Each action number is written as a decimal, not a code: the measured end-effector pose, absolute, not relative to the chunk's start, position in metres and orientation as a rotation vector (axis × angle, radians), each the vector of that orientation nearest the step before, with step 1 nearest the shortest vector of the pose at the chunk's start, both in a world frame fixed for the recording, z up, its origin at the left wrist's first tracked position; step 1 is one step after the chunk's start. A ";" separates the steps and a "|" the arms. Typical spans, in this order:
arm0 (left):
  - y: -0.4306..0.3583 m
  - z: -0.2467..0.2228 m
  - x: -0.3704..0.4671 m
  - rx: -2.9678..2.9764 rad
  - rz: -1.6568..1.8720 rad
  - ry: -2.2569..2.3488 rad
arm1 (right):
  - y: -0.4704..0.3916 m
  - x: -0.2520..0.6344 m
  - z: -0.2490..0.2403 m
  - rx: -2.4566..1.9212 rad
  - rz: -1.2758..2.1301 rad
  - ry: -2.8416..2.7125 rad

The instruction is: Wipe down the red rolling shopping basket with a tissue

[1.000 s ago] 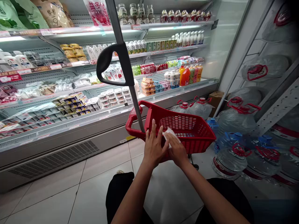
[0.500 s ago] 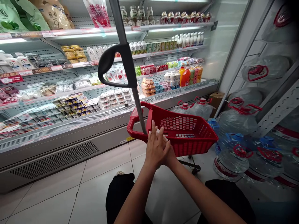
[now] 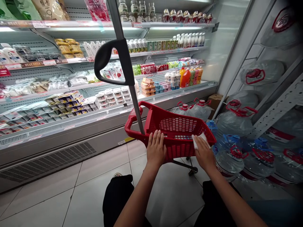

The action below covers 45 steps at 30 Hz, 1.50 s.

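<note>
Solid bright red on the basket, lattice pattern down the sides. Plain black for the handle, duller grey for the pole. White on the wipe, super clean contrast. Black trousers, no print. Pale grey floor tiles with thin dark lines. Dark slots striping the grey cooler base. Loud orange on one juice bottle, red handles over clear jugs.

Cart before refrigerated display, water jugs right; cartons on shelf.
</note>
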<state>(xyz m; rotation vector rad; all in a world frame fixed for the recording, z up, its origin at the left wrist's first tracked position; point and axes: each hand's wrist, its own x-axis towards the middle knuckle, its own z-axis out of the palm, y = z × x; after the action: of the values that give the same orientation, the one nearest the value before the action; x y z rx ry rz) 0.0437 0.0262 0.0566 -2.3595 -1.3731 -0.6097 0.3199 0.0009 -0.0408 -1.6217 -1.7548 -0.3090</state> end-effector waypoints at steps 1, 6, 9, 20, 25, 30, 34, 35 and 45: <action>0.026 0.055 0.047 -2.362 -0.601 -1.370 | 0.005 0.299 -0.035 -1.568 -0.280 -1.795; 0.029 0.047 0.050 -2.362 -0.587 -1.317 | 0.024 0.194 -0.002 -1.276 -0.195 -1.944; 0.032 0.049 0.039 -2.369 -0.558 -1.296 | 0.025 0.192 -0.001 -1.258 -0.213 -1.992; 0.048 0.045 0.037 -2.328 -0.564 -1.504 | 0.001 0.335 -0.048 -1.679 -0.337 -1.802; 0.032 0.014 0.069 -2.444 -0.536 -1.392 | 0.021 0.247 -0.032 -1.494 -0.313 -1.904; 0.030 0.010 0.062 -2.462 -0.515 -1.340 | 0.023 0.225 -0.019 -1.451 -0.285 -1.996; 0.037 0.016 0.051 -2.492 -0.521 -1.315 | 0.007 0.270 -0.025 -1.523 -0.268 -2.018; 0.039 0.017 0.049 -2.496 -0.524 -1.317 | 0.002 0.281 -0.027 -1.544 -0.271 -2.004; 0.064 0.027 0.051 -2.443 -0.541 -1.584 | -0.042 0.300 -0.044 -1.513 -0.252 -2.021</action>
<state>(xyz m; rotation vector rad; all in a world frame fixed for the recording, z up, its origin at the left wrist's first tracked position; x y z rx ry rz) 0.0512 0.0638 0.0273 -2.4434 -1.5844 -0.5411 0.3000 -0.0420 -0.0440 -1.5130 -2.0209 -0.2521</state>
